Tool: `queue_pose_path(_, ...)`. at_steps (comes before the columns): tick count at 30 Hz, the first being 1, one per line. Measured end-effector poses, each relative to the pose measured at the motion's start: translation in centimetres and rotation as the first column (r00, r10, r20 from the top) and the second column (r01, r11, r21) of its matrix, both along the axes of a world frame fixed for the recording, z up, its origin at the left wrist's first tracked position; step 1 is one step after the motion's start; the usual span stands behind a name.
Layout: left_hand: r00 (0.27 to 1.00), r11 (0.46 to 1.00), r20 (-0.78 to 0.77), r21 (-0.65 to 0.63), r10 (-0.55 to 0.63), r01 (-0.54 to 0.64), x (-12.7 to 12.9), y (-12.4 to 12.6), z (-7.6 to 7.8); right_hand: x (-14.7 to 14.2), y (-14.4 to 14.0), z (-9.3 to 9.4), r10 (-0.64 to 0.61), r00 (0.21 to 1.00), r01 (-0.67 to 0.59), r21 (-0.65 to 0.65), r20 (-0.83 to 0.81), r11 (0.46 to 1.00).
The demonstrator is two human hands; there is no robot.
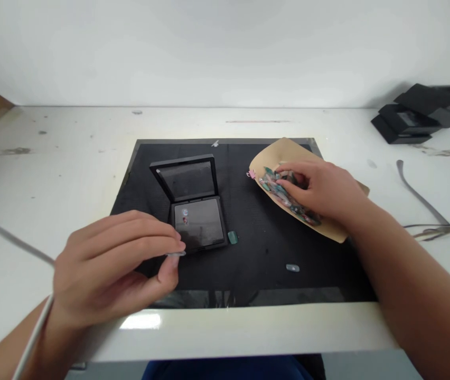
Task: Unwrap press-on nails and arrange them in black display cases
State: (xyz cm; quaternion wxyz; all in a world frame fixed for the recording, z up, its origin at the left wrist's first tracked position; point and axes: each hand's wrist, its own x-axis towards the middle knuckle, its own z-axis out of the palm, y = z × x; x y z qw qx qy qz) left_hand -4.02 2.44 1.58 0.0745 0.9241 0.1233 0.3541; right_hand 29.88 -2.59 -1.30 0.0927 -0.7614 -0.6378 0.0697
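Observation:
My left hand (118, 266) is closed, pinching a thin pale press-on nail (176, 254) between thumb and fingertips, just in front of a black case. The case (225, 244) stands with its clear-windowed lid (187, 179) raised; two small decorated pieces (185, 213) lie at the left of its grey pad. On the right, my right hand (316, 187) reaches into a tan paper tray (284, 148) holding a pile of mixed press-on nails (288, 200). Its thumb and forefinger come together around a teal nail at the pile's upper edge; the other fingers are partly hidden.
A green nail (233, 237) and a grey-blue one (292, 268) lie on the black mat (256, 264). A pink clip (252, 174) sits on the tray's edge. Black boxes (411, 121) stand back right. Glasses (427, 200) lie at right; a white cable (15, 240) crosses my left wrist.

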Motion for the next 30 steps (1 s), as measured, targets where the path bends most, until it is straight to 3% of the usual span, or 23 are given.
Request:
queue_pose_path(12, 1.0, 1.0, -0.015, -0.025, 0.0, 0.0, -0.2, -0.1, -0.2, 0.0, 0.2, 0.0, -0.007, 0.997, 0.003, -0.057, -0.076, 0.998)
queue_pose_path(17, 0.999, 0.997, 0.002, -0.065, 0.034, -0.034, -0.2, -0.2, -0.6, 0.1, 0.0, -0.5, -0.025, 0.995, 0.027, 0.017, -0.097, 0.999)
queue_pose_path(23, 0.999, 0.997, 0.009, -0.07, 0.042, -0.041, -0.2, -0.2, -0.7, -0.4, 0.1, -0.4, 0.022, 0.987, -0.021, 0.005, -0.162, 1.0)
queue_pose_path(30, 1.0, 0.996, 0.007, -0.085, 0.026, -0.026, -0.2, -0.1, -0.7, 0.2, 0.1, -0.8, 0.116, 0.989, -0.103, 0.141, -0.089, 0.985)
